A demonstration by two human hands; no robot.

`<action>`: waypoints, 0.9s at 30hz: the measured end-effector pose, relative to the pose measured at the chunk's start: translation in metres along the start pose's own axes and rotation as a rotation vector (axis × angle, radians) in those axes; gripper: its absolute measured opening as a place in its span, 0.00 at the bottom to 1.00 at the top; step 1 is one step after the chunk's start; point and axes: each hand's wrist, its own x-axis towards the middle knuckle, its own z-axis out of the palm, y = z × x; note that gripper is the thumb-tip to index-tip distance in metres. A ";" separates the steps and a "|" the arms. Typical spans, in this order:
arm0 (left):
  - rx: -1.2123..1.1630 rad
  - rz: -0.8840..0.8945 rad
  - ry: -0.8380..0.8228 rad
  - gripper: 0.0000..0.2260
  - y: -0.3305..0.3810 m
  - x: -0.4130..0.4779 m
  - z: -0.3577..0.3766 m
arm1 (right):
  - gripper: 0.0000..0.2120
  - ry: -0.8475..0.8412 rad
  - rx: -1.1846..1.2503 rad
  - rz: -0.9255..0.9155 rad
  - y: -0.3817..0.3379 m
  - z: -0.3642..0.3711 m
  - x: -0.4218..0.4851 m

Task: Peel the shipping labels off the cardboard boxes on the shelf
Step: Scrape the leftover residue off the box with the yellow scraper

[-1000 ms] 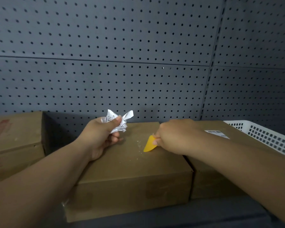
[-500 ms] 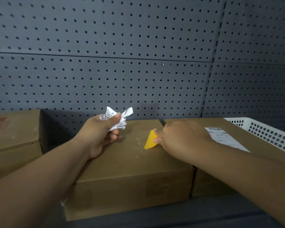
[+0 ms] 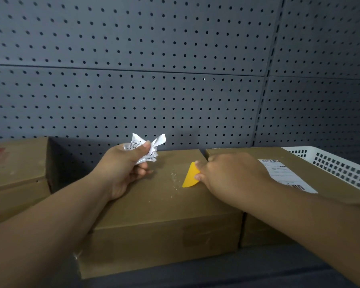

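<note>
Gripping crumpled label [image 3: 147,147] in left hand [image 3: 123,168], wrist on box [image 3: 154,217]. Pinching yellow scraper [image 3: 190,177] in right hand [image 3: 229,175], 3 o'clock, edge on box.

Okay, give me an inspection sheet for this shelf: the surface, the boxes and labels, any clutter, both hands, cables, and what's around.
Surface: dark shelf carrying three cardboard boxes.
Job's things: middle box has no label on its top; right box carries a flat shipping label; left box shows red print, no label seen.
Clutter: pale scraps on the middle box beside the scraper.
Hands: left hand grips a crumpled label; right hand holds a yellow scraper against the middle box's top.
Cables: nothing seen.
Surroundings: grey pegboard wall behind; white plastic basket at the right.
</note>
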 end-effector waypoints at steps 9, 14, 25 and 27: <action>0.001 0.000 -0.001 0.09 0.000 0.000 -0.001 | 0.22 0.031 -0.074 -0.032 -0.003 -0.002 -0.003; 0.008 0.004 0.003 0.09 0.000 -0.001 0.000 | 0.20 0.039 -0.045 -0.022 -0.005 0.000 -0.007; 0.012 0.009 0.008 0.09 -0.001 -0.001 0.001 | 0.21 0.076 -0.009 0.046 -0.005 0.002 -0.013; 0.011 0.008 0.013 0.09 -0.001 -0.001 0.001 | 0.22 0.068 -0.028 0.031 -0.007 0.003 -0.013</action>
